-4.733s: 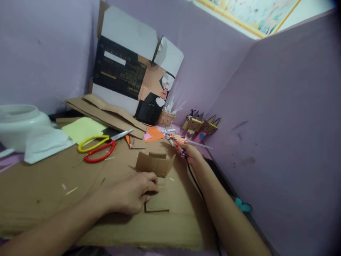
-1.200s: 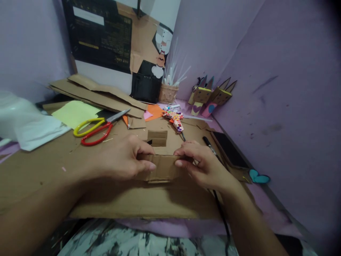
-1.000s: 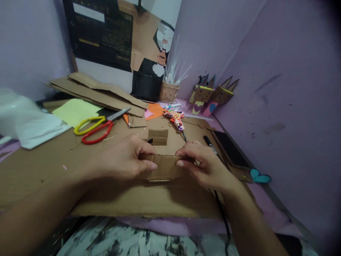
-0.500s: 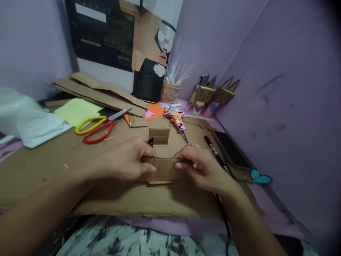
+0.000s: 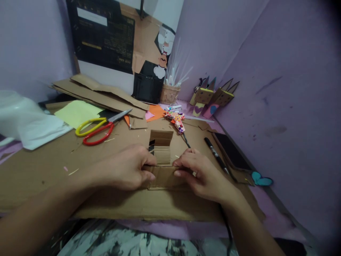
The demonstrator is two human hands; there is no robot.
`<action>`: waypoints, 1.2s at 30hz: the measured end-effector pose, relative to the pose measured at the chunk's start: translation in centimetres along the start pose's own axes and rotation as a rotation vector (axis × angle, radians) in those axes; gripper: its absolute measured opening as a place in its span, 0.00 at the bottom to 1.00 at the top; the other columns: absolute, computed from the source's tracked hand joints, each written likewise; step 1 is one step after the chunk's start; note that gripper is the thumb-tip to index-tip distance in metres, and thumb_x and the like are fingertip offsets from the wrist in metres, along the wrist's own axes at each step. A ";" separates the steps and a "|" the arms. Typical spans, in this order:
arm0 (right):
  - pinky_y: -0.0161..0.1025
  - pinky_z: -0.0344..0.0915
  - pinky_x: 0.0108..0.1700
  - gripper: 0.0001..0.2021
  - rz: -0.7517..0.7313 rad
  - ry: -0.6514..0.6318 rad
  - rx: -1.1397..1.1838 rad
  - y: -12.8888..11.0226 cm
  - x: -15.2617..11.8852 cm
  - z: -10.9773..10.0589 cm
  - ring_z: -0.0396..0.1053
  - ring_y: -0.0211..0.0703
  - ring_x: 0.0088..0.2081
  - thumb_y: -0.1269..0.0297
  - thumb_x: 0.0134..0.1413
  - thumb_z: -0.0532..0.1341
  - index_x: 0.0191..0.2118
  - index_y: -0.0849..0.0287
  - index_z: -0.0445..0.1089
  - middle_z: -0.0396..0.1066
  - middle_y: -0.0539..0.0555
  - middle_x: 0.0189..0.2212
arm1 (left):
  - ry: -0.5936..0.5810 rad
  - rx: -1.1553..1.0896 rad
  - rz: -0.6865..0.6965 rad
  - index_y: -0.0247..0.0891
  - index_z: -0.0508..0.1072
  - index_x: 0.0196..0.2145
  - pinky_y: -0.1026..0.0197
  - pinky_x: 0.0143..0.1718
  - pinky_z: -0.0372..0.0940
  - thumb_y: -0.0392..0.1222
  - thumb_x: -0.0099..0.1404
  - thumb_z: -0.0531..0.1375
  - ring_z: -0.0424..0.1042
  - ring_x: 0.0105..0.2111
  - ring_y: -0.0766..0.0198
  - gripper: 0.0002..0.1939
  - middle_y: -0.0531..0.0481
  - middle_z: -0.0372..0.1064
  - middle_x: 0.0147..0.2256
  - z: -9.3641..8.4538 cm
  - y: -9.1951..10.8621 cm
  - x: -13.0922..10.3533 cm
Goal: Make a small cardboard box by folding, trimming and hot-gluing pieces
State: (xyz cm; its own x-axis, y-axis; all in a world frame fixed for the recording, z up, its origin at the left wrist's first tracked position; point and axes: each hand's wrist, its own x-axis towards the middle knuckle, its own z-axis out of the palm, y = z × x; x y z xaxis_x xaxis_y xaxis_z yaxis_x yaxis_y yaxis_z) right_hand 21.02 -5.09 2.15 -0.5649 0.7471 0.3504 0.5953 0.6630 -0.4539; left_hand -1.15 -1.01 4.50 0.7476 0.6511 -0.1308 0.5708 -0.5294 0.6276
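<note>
A small folded cardboard piece (image 5: 163,176) is held low over the large cardboard sheet (image 5: 106,206) near its front edge. My left hand (image 5: 133,167) pinches its left end between thumb and fingers. At its right end, my right hand (image 5: 198,170) has the same kind of pinch. Just behind the piece lies creased cardboard (image 5: 162,138) with an upright flap, near the fingertips. The glue gun (image 5: 177,121), wrapped in patterned paper, rests beyond my right hand, its dark cable running toward that hand.
Scissors (image 5: 98,131) with yellow and red handles lie at left, beside green paper (image 5: 77,112) and a white plastic bag (image 5: 32,121). Stacked cardboard strips (image 5: 101,94) sit behind. A black marker (image 5: 215,154) and a phone (image 5: 231,151) lie at right; cardboard figures (image 5: 204,96) stand behind.
Both hands and the held piece have shifted slightly nearer the front edge, and more of the creased cardboard behind them shows. Both grips stay closed.
</note>
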 end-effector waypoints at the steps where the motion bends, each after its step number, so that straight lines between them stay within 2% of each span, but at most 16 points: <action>1: 0.43 0.60 0.40 0.02 0.001 -0.006 -0.005 -0.1 -0.1 0.0 0.68 0.43 0.32 0.72 0.55 0.58 0.34 0.60 0.67 0.72 0.53 0.27 | 0.001 0.006 0.003 0.37 0.64 0.18 0.66 0.23 0.52 0.36 0.52 0.55 0.62 0.22 0.68 0.08 0.56 0.64 0.22 0.1 -0.1 0.0; 6: 0.42 0.60 0.41 0.03 0.019 -0.026 -0.027 -0.5 -0.3 0.0 0.67 0.42 0.31 0.73 0.56 0.57 0.35 0.59 0.67 0.72 0.52 0.26 | 0.042 0.011 0.029 0.38 0.66 0.18 0.66 0.23 0.51 0.37 0.52 0.57 0.61 0.21 0.68 0.07 0.56 0.64 0.21 0.3 -0.4 -0.2; 13: 0.42 0.60 0.41 0.03 0.032 -0.026 -0.059 -0.8 -0.5 0.0 0.67 0.42 0.31 0.73 0.55 0.59 0.35 0.58 0.67 0.71 0.51 0.27 | -0.003 0.124 -0.036 0.38 0.64 0.17 0.66 0.21 0.49 0.37 0.53 0.57 0.61 0.21 0.67 0.09 0.55 0.63 0.19 0.6 0.1 -0.3; 21: 0.45 0.60 0.43 0.07 0.121 -0.101 -0.145 -1.7 -0.5 0.1 0.67 0.45 0.32 0.73 0.47 0.65 0.35 0.59 0.69 0.72 0.52 0.25 | 0.018 0.221 -0.033 0.38 0.61 0.16 0.64 0.20 0.46 0.37 0.53 0.57 0.61 0.19 0.67 0.10 0.54 0.63 0.18 0.8 0.4 -0.3; 28: 0.43 0.62 0.37 0.05 0.170 -0.188 -0.208 -2.3 -0.1 0.0 0.69 0.49 0.32 0.73 0.48 0.63 0.34 0.61 0.70 0.73 0.55 0.25 | -0.018 0.343 -0.015 0.38 0.66 0.17 0.63 0.19 0.44 0.35 0.53 0.57 0.61 0.19 0.67 0.09 0.53 0.65 0.18 0.2 1.6 -0.1; 36: 0.41 0.60 0.35 0.03 0.213 -0.203 -0.256 -2.5 -0.2 0.3 0.69 0.48 0.31 0.72 0.50 0.61 0.33 0.61 0.70 0.73 0.56 0.26 | -0.031 0.426 -0.032 0.38 0.68 0.18 0.63 0.21 0.47 0.36 0.53 0.58 0.62 0.21 0.65 0.07 0.51 0.67 0.20 -0.1 2.2 0.1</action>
State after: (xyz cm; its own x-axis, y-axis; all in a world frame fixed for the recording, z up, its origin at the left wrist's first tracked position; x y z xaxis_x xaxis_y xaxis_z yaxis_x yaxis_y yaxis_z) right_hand 19.53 -6.92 2.97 -0.4996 0.8616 0.0894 0.8203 0.5037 -0.2707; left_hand 0.11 -2.05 5.96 0.7334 0.6577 -0.1722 0.6783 -0.6908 0.2504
